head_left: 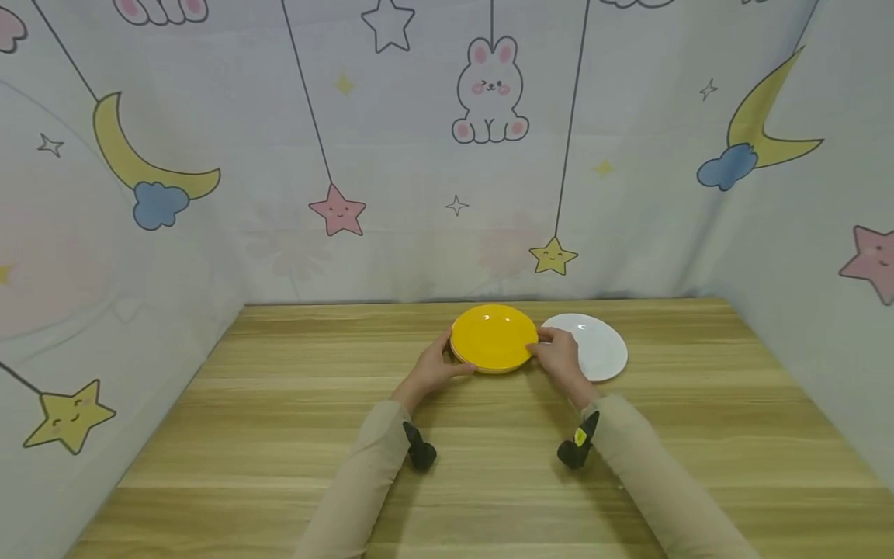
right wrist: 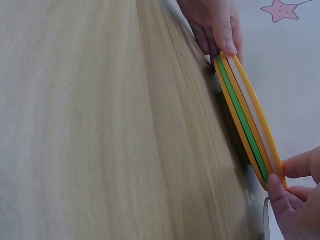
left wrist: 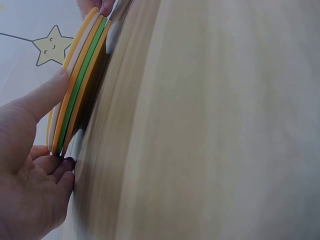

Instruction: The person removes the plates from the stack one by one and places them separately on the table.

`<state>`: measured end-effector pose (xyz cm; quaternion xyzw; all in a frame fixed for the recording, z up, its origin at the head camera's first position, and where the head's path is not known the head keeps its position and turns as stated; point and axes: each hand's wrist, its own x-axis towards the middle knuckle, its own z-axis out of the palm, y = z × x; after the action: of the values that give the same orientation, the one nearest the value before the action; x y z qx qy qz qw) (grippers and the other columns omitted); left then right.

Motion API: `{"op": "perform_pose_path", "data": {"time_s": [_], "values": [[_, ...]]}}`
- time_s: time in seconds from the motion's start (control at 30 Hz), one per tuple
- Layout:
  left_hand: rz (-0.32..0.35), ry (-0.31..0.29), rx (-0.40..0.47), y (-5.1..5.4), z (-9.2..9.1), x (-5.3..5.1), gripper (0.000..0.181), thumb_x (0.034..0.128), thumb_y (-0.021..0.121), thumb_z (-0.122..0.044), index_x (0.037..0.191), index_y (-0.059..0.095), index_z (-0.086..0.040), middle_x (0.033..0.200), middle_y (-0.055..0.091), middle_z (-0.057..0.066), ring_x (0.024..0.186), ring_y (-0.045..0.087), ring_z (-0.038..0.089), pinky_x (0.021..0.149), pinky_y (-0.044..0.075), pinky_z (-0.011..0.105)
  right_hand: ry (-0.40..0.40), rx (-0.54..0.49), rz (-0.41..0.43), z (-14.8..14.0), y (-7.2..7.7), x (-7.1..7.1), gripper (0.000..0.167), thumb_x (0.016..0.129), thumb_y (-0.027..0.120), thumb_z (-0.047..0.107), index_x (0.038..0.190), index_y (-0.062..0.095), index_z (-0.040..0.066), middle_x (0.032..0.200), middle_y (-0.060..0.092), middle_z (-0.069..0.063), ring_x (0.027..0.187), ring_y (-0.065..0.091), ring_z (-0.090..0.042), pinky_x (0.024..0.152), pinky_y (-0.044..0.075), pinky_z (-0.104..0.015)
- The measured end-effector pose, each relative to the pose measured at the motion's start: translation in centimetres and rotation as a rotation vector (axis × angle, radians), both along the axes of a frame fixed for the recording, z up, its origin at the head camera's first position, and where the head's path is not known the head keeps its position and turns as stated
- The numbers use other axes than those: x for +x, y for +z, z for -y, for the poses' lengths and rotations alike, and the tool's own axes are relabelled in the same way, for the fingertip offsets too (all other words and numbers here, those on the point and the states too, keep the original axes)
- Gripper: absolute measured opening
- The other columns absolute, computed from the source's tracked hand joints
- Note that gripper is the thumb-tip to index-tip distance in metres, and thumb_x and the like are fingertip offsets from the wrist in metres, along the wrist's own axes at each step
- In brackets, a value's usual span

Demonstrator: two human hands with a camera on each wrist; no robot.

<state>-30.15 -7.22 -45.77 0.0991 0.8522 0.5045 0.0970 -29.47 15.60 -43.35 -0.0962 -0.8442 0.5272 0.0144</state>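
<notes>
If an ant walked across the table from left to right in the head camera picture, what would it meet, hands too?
Left hand → stack of plates with a yellow one on top → right hand → white plate.

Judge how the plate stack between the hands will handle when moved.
The plate stack probably stays stiff: its rims look smooth and unbent. The glossy yellow top plate may be slippery, given its highlights. Layers could slide apart if tilted, since nothing visible fastens them.
</notes>
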Motion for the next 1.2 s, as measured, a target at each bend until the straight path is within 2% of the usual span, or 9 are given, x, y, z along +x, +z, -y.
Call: {"op": "perform_pose_path", "data": {"time_s": [0.1, 0.23, 0.33, 0.4, 0.6, 0.9, 1.07, 1.2], "values": [[-0.007, -0.003, -0.006, -0.1, 0.0, 0.0, 0.093, 0.0766, 0.073, -0.03, 0.145, 0.016, -0.006, 0.147, 0.027, 0.011, 0.134, 0.024, 0.025, 0.109, 0.024, 0.04, -0.008, -0.051, 0.012, -0.2, 0.1, -0.1, 0.043, 0.084, 0.059, 0.004, 0.124, 0.05, -0.007, 0.119, 0.055, -0.024, 0.097, 0.059, -0.027, 0.072, 0.054, -0.025], [-0.014, -0.005, -0.013, -0.1, -0.1, -0.1, 0.091, 0.0772, 0.072, -0.03, 0.145, 0.017, -0.006, 0.147, 0.026, 0.009, 0.136, 0.021, 0.023, 0.11, 0.021, 0.039, -0.012, -0.09, 0.019, -0.7, 0.0, -0.2, 0.043, 0.085, 0.058, 0.002, 0.125, 0.048, -0.008, 0.118, 0.055, -0.025, 0.075, 0.062, -0.017, 0.063, 0.054, -0.022], [-0.022, -0.01, -0.014, -0.1, -0.1, -0.1, 0.09, 0.0777, 0.072, -0.03, 0.145, 0.017, -0.005, 0.147, 0.026, 0.01, 0.136, 0.02, 0.023, 0.11, 0.02, 0.039, -0.008, -0.104, 0.014, -1.0, 0.0, -0.2, 0.042, 0.084, 0.058, 0.001, 0.125, 0.048, -0.009, 0.115, 0.055, -0.026, 0.062, 0.059, -0.009, 0.06, 0.054, -0.022], [-0.028, -0.014, -0.013, -0.2, -0.1, -0.1, 0.09, 0.0781, 0.072, -0.03, 0.144, 0.017, -0.004, 0.147, 0.026, 0.01, 0.136, 0.02, 0.024, 0.11, 0.02, 0.04, -0.012, -0.118, 0.006, -1.1, 0.1, -0.2, 0.042, 0.084, 0.058, -0.001, 0.124, 0.049, -0.009, 0.112, 0.056, -0.026, 0.059, 0.059, -0.008, 0.058, 0.054, -0.023], [-0.019, -0.013, -0.015, -0.3, -0.1, -0.1, 0.09, 0.078, 0.071, -0.031, 0.145, 0.016, -0.004, 0.148, 0.024, 0.009, 0.136, 0.019, 0.023, 0.11, 0.02, 0.039, -0.012, -0.16, 0.003, -1.3, 0.3, -0.1, 0.04, 0.084, 0.057, -0.003, 0.122, 0.049, -0.012, 0.108, 0.056, -0.027, 0.055, 0.058, -0.007, 0.057, 0.055, -0.025], [-0.02, -0.012, -0.032, 0.2, 0.0, 0.1, 0.09, 0.0786, 0.071, -0.033, 0.144, 0.016, -0.003, 0.147, 0.025, 0.011, 0.136, 0.019, 0.024, 0.111, 0.019, 0.039, -0.026, -0.273, 0.044, -1.7, 0.6, 0.1, 0.042, 0.086, 0.054, -0.002, 0.127, 0.046, -0.008, 0.112, 0.051, -0.02, 0.062, 0.055, -0.004, 0.065, 0.055, -0.024], [-0.017, -0.011, -0.027, 0.2, 0.1, 0.1, 0.09, 0.0786, 0.071, -0.032, 0.144, 0.017, -0.003, 0.147, 0.025, 0.011, 0.136, 0.019, 0.025, 0.111, 0.018, 0.04, -0.042, -0.347, 0.073, -1.9, 0.5, 0.4, 0.043, 0.087, 0.053, -0.002, 0.13, 0.044, -0.006, 0.108, 0.049, -0.015, 0.062, 0.056, -0.004, 0.064, 0.054, -0.021], [-0.014, -0.008, -0.023, 0.3, 0.1, 0.2, 0.09, 0.0781, 0.072, -0.031, 0.144, 0.017, -0.003, 0.147, 0.026, 0.011, 0.136, 0.019, 0.025, 0.111, 0.019, 0.04, -0.043, -0.371, 0.051, -2.1, 0.5, 0.8, 0.043, 0.087, 0.053, -0.003, 0.129, 0.044, -0.007, 0.106, 0.049, -0.015, 0.062, 0.058, -0.005, 0.061, 0.054, -0.02]]}}
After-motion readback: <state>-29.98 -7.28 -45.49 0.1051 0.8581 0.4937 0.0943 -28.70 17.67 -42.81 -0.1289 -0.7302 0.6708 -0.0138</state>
